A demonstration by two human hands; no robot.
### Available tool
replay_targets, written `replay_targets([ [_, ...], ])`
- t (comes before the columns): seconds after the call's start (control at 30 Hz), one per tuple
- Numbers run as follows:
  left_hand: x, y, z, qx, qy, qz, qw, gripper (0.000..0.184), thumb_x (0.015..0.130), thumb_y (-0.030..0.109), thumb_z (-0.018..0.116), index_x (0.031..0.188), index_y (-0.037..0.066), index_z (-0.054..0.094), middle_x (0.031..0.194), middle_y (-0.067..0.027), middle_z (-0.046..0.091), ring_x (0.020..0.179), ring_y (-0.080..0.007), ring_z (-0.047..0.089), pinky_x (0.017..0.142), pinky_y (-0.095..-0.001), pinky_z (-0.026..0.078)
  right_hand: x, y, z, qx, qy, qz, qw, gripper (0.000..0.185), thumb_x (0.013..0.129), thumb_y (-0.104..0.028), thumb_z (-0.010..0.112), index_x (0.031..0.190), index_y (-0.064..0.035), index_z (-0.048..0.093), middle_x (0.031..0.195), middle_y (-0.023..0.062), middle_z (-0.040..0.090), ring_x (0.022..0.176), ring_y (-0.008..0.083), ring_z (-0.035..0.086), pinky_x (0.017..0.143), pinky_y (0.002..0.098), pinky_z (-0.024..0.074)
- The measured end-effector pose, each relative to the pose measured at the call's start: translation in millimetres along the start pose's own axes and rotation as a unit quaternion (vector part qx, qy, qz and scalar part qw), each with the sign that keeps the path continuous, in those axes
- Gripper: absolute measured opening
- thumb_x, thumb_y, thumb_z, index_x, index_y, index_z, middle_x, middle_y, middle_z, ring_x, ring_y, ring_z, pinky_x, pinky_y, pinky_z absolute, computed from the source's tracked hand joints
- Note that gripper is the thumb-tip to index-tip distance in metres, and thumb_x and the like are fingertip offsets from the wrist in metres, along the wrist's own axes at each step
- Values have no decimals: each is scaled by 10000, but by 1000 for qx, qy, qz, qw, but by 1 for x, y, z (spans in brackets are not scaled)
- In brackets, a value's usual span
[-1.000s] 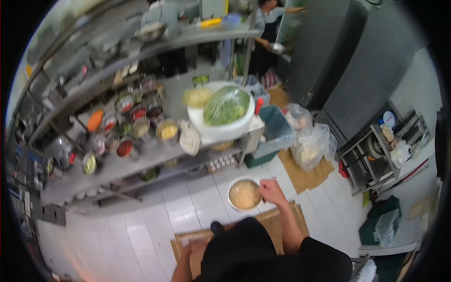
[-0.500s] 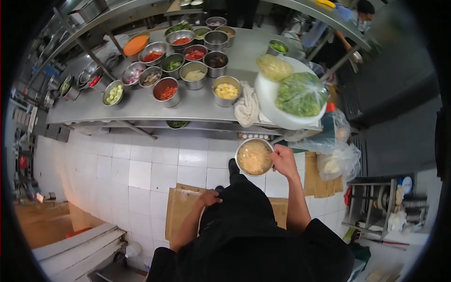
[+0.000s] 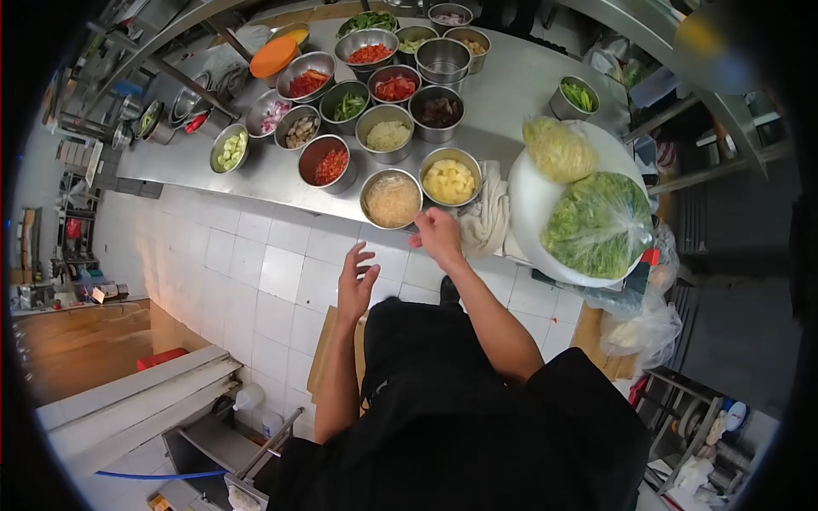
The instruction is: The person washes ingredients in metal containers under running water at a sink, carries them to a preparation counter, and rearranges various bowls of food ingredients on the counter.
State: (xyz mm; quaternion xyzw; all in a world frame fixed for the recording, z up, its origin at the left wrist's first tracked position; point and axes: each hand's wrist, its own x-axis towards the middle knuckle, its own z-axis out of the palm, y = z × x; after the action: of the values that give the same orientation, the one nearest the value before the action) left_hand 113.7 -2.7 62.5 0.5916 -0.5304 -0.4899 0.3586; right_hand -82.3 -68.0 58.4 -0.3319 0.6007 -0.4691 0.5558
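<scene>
A metal bowl of pale, thin shreds (image 3: pixel 392 200) stands at the front edge of the steel table (image 3: pixel 281 189). Beside its right rim is my right hand (image 3: pixel 438 236), fingers curled but thumb and fingertips apart; whether they still touch the rim is hard to tell. Lower and to the left, my left hand (image 3: pixel 356 281) is raised over the floor with its fingers spread and nothing in it. A bowl of yellow chunks (image 3: pixel 452 178) sits right of the shreds, and a bowl of chopped red pieces (image 3: pixel 327 164) is on their left.
More metal bowls of cut food cover the table, with an orange lid (image 3: pixel 273 56) behind. A cloth (image 3: pixel 484 213) and a white tub (image 3: pixel 532 217) bearing bagged greens (image 3: pixel 596 226) are at the right. Cardboard (image 3: pixel 328 353) lies on the floor.
The bowl of shreds has moved from above the floor up to the table edge, carried by my right hand, whose fingers have loosened. My left hand has risen from beside my leg and spread its fingers.
</scene>
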Motion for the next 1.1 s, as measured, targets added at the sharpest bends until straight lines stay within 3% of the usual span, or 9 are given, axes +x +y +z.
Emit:
replay_targets([
  [0.13, 37, 37, 14, -8, 12, 41, 999, 586, 855, 100, 611, 1374, 61, 343, 1212, -175, 518, 914, -227, 595, 750, -317, 497, -10, -14, -23, -205, 25, -141, 968, 206, 816, -184, 650, 761, -12, 552, 662, 132, 611, 598, 278, 633, 592, 392, 488],
  [0.27, 69, 21, 8, 85, 18, 96, 992, 534, 826, 65, 640, 1310, 79, 414, 1169, -165, 527, 879, -250, 604, 690, -342, 490, -9, -37, -49, -281, 88, -162, 942, 168, 793, -170, 666, 813, -27, 581, 694, 144, 616, 667, 315, 634, 624, 412, 494],
  [0.33, 75, 19, 3, 106, 18, 114, 988, 500, 812, 65, 658, 1264, 71, 442, 1150, -156, 537, 866, -250, 606, 690, -346, 489, 2, -21, -50, -462, 126, -247, 842, 170, 783, -144, 677, 884, -31, 601, 766, 175, 626, 679, 346, 629, 630, 428, 499],
  [0.57, 91, 26, -7, 198, 25, 159, 967, 398, 735, 90, 734, 1073, 99, 522, 1047, -107, 558, 823, -292, 605, 679, -393, 490, -15, -7, -46, -403, 132, -169, 890, 173, 759, -83, 693, 902, -14, 625, 851, 213, 593, 719, 378, 614, 631, 407, 505],
  [0.8, 100, 12, 12, 206, 30, 179, 962, 365, 770, 101, 708, 1093, 75, 539, 1060, -124, 553, 868, -279, 597, 715, -379, 487, -70, -16, -63, -422, 160, -324, 832, 233, 699, -1, 689, 925, -33, 642, 930, 161, 545, 755, 301, 616, 636, 383, 511],
  [0.9, 89, 29, 14, -26, -43, 52, 997, 496, 830, 135, 665, 1278, 89, 456, 1181, -138, 542, 989, -252, 582, 781, -365, 475, -88, -32, -71, -421, 129, -330, 835, 258, 688, 5, 687, 939, -37, 639, 955, 152, 529, 772, 289, 615, 647, 362, 518],
  [0.97, 71, 38, 7, -237, -152, 3, 960, 712, 861, 212, 649, 1442, 138, 244, 1310, -158, 481, 1106, -252, 530, 881, -366, 441, -89, -35, -75, -427, 104, -335, 834, 273, 687, 4, 686, 953, -39, 637, 957, 151, 526, 777, 287, 616, 655, 353, 521],
  [1.0, 60, 46, 2, -281, -219, -27, 934, 897, 823, 302, 690, 1479, 160, 94, 1397, -181, 384, 1210, -287, 453, 964, -384, 396, -89, -34, -76, -427, 78, -355, 828, 274, 689, 1, 684, 956, -41, 632, 957, 150, 522, 778, 285, 617, 669, 358, 523],
  [1.1, 29, 53, 12, -303, -260, -6, 917, 993, 767, 353, 738, 1481, 145, 80, 1436, -186, 309, 1299, -292, 354, 1040, -401, 332, -87, -36, -69, -392, -15, -391, 833, 271, 694, -9, 681, 957, -45, 623, 956, 149, 518, 780, 290, 615, 686, 371, 524],
])
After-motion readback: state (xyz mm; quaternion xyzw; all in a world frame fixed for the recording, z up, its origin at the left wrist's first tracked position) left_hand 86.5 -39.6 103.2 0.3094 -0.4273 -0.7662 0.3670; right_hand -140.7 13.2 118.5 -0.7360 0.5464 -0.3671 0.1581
